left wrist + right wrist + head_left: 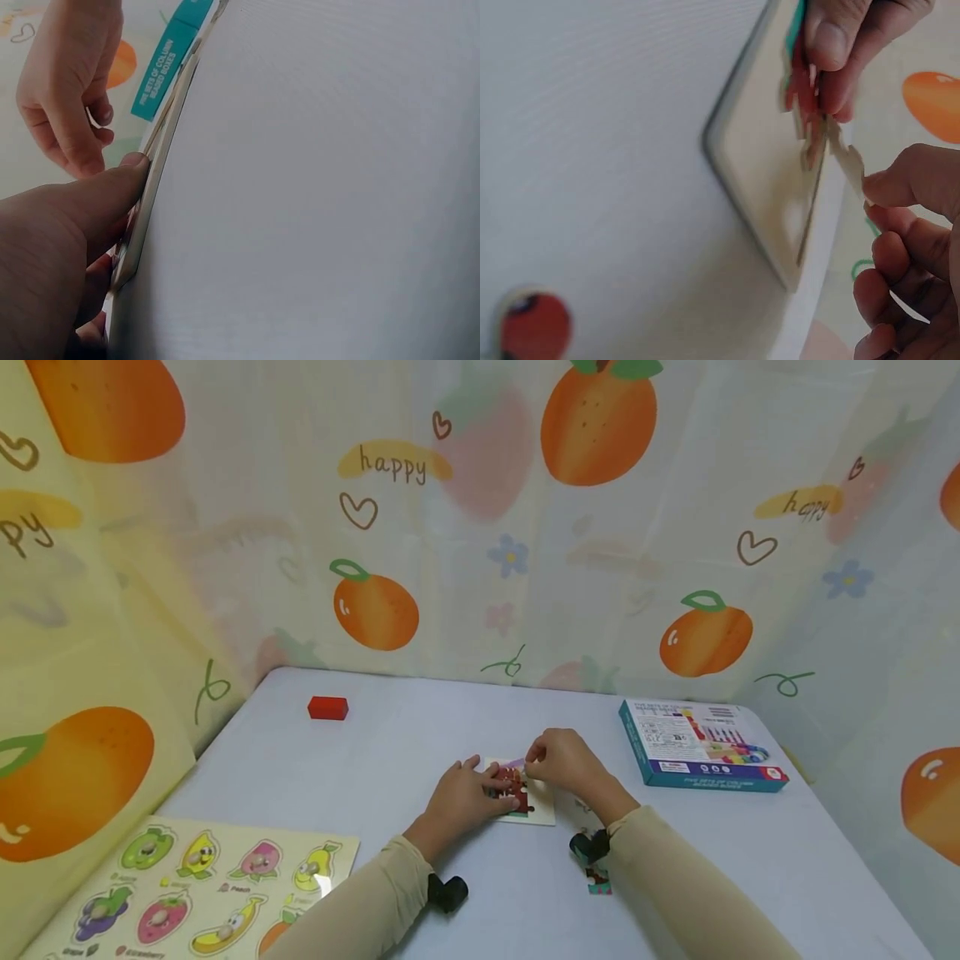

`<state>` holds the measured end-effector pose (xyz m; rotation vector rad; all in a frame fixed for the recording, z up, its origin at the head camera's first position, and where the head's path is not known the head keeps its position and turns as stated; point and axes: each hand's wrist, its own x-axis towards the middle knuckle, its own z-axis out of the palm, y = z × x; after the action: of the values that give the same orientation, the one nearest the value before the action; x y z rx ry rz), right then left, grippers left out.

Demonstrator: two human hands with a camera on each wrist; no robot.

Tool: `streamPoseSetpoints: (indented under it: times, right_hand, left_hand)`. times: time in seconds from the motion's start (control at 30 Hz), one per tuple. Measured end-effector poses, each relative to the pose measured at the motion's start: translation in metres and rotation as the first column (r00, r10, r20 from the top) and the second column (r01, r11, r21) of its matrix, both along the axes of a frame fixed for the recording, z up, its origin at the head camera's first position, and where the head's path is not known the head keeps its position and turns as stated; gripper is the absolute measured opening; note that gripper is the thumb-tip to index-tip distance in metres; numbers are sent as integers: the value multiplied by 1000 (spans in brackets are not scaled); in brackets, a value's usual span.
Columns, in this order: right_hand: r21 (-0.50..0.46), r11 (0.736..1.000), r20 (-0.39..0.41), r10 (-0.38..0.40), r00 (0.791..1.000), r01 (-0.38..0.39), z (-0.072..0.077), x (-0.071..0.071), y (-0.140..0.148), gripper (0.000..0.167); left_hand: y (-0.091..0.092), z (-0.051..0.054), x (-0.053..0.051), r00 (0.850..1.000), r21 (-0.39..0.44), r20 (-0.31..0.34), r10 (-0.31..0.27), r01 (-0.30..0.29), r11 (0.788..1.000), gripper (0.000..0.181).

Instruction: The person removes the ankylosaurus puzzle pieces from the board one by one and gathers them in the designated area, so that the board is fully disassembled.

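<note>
A small pale wooden jigsaw board [543,810] lies on the white table, partly filled with reddish-brown puzzle pieces [517,789]. My left hand [467,793] rests over its left side, with fingers spread on the pieces. At the far right edge of the board, my right hand [564,762] pinches a thin puzzle piece [847,159] between thumb and forefinger. That piece is tilted, and one end meets the board near the left fingertips. Its printed face is hidden in the right wrist view. Loose puzzle pieces [598,882] lie beside the right wrist.
A fruit peg board [228,833] lies at the front left, partly under the left forearm. Far left on the table is a red block [327,708]. A teal-edged box [705,752] lies at the back right. A fruit-print curtain [465,610] hangs behind the table.
</note>
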<state>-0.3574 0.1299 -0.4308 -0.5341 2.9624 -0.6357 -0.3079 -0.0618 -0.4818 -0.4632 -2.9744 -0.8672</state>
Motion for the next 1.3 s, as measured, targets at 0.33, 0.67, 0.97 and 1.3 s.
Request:
streamPoseSetpoints:
  times: [0.33,0.67,0.97,1.3]
  right_hand:
    - [14,999,31,-31,999,31,12,0,-2,9]
    - [57,998,38,16,999,-19,32,5,0,12]
    - [-85,991,223,-80,972,101,37,24,74,11]
    - [-184,957,406,-133,904,224,19,42,150,23]
  left_hand:
    - [5,10,-4,1000,-112,17,2,0,994,46]
    - [7,15,-3,999,-196,43,-30,37,980,50]
    - [3,12,-1,998,-197,56,-12,23,980,51]
    - [-2,5,0,998,-151,65,24,-14,988,49]
